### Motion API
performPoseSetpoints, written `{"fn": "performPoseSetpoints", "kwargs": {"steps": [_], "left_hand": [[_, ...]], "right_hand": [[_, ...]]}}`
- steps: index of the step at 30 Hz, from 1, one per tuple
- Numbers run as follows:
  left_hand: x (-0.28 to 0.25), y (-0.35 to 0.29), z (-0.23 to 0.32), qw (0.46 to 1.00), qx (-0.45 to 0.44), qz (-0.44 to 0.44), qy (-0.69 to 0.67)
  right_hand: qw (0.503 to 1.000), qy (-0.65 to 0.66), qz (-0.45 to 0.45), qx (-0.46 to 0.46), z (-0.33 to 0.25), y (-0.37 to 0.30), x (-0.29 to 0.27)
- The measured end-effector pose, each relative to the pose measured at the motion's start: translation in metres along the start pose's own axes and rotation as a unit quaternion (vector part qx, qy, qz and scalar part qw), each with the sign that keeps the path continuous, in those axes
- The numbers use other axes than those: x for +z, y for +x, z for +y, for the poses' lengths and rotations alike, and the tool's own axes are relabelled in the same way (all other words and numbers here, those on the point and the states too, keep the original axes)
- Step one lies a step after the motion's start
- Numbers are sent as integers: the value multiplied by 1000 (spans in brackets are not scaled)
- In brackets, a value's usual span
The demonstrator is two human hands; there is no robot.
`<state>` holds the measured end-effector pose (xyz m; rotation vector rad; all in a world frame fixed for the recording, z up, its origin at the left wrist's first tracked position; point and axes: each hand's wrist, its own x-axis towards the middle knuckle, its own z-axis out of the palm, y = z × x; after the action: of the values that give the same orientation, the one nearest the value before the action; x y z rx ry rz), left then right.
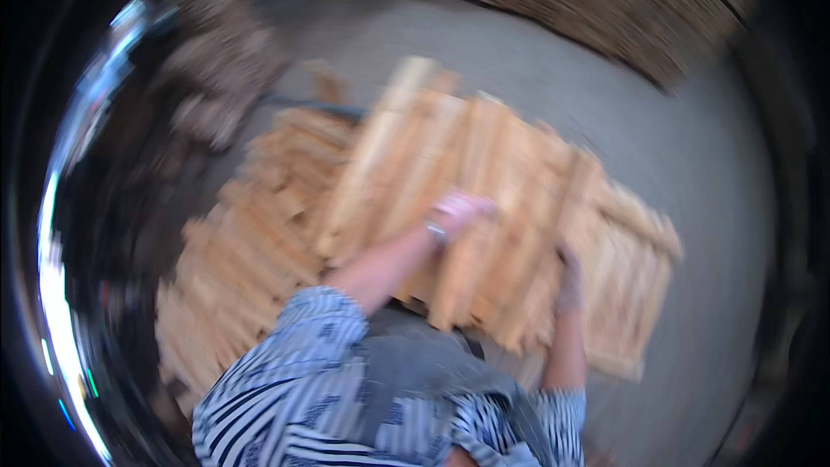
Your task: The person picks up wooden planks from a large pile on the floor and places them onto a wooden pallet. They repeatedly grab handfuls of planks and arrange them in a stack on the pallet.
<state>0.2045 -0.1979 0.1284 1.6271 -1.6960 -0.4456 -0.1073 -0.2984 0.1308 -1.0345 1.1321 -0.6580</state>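
Note:
Several pale wooden slats [510,173] lie side by side in front of me, slightly fanned. My left hand [462,212], with a band at the wrist, rests over the middle slats; it looks pinkish, and motion smears its fingers. At the right side of these slats is my right hand [569,281], close to or touching the edge of one board. Blur hides how its fingers are bent. One shorter board [458,285] juts toward me below my left hand.
A larger pile of wooden slats [242,259] spreads to the left. On the right sits a wooden panel [622,294] with a crosspiece. Beyond is grey floor [519,43], with a long stack of brown slats [588,9] at the back. A blurred brownish heap [220,69] stands far left.

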Motion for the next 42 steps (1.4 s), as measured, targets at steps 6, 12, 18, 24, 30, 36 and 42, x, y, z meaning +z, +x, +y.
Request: {"fn": "performPoseSetpoints", "kwargs": {"steps": [6, 12, 18, 24, 30, 36, 42], "left_hand": [[48, 59, 101, 879, -441, -110, -145], [51, 56, 113, 858, -489, -97, -125], [43, 59, 107, 842, -517, -87, -132], [33, 64, 112, 857, -490, -85, -136], [32, 42, 101, 840, -523, -45, -137], [5, 58, 125, 851, -495, -110, -139], [36, 61, 102, 847, -510, -82, -121]], "right_hand": [[972, -228, 43, 26, 10, -3, -38], [942, -332, 31, 22, 10, 7, -40], [923, -384, -1, 23, 21, 11, -43], [881, -469, 55, -9, -8, -3, -81], [846, -526, 59, 59, 21, 26, -147], [747, -662, 12, -56, 152, 108, -260], [813, -574, 16, -100, 32, 35, -31]]}}
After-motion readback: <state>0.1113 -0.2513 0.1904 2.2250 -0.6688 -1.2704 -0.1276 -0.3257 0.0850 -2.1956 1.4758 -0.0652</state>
